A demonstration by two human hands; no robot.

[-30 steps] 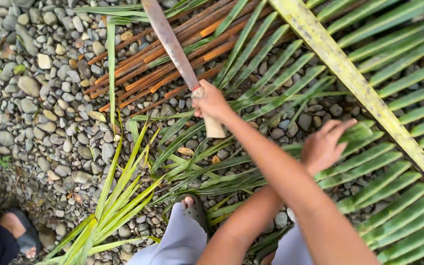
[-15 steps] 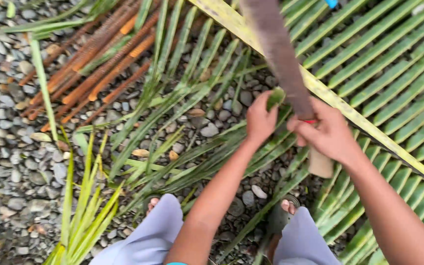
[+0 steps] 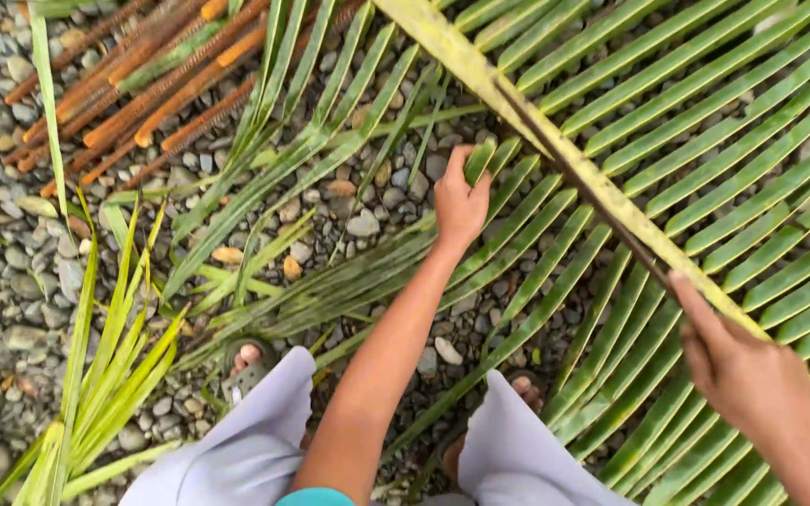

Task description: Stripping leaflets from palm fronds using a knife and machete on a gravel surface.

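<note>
A large green palm frond lies on gravel, its yellow midrib [image 3: 442, 47] running from top centre down to the right. My left hand [image 3: 459, 201] grips the base of one leaflet [image 3: 482, 157] on the near side of the midrib. My right hand [image 3: 747, 379] is closed on the handle of a machete. Its blade [image 3: 583, 183] appears edge-on as a thin dark line laid along the midrib, where the leaflets join it. The handle is hidden inside my fist.
Rusty metal rods [image 3: 142, 84] lie bundled at the top left on the gravel [image 3: 11, 281]. Loose cut leaflets [image 3: 105, 375] are heaped at the lower left. My sandalled feet [image 3: 246, 361] [image 3: 522, 384] stand among strewn leaflets.
The machete came across from the left, was raised, and its blade is now down against the midrib. My left hand moved onto a leaflet and gripped it. The view shifted right.
</note>
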